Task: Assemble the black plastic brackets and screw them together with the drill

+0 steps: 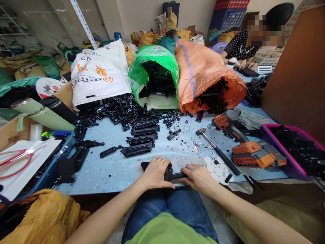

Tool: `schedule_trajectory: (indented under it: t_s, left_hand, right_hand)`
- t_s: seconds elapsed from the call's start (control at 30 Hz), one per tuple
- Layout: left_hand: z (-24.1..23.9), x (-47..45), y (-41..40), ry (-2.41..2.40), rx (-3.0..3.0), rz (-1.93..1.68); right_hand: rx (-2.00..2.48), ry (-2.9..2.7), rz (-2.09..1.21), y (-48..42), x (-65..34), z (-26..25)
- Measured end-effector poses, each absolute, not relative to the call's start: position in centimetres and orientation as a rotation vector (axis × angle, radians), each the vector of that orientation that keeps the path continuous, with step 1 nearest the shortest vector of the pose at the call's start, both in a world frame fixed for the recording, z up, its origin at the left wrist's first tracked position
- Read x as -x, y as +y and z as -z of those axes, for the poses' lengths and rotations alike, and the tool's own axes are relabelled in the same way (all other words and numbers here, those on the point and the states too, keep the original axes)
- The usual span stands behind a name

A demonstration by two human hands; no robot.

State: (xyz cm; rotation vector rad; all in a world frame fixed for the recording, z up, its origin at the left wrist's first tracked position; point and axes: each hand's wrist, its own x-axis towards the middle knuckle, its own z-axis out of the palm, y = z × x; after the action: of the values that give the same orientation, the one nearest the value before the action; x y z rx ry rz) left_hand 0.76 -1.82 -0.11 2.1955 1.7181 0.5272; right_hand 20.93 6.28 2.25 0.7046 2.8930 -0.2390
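Observation:
Both my hands grip one long black plastic part (173, 175) at the near edge of the blue table (106, 171). My left hand (156, 173), with a ring on one finger, is closed over its left end. My right hand (199, 176) is closed on its right end. Just beyond my hands lies a stack of similar black parts (141, 139). A small hammer (218, 151) and several white round discs (215, 167) lie to the right of my right hand.
An orange cordless drill (247, 149) lies right of the hammer. White (99, 73), green (152, 67) and orange (203, 73) sacks spill black parts at the back. A pink bin (291, 162) stands at right, red scissors (15, 159) at left. Another person (243, 47) sits far right.

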Motion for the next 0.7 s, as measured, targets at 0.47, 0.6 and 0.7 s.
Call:
schedule_trajectory:
  t_s: [0.47,0.6,0.7]
  left_hand:
    - [0.4,-0.8,-0.7,1.825,-2.141,-0.548]
    - [-1.3,-0.9,7.1,1.955,-2.107,-0.546]
    - [-2.2,-1.4,14.7,2.134,-1.938,-0.486]
  right_hand:
    - [-0.570,3.000,0.252,9.8,-20.8,-2.9]
    - [-0.615,3.069,0.400,11.5,-22.4,-0.4]
    - [-0.644,3.087,0.473,11.4,-23.0,0.5]
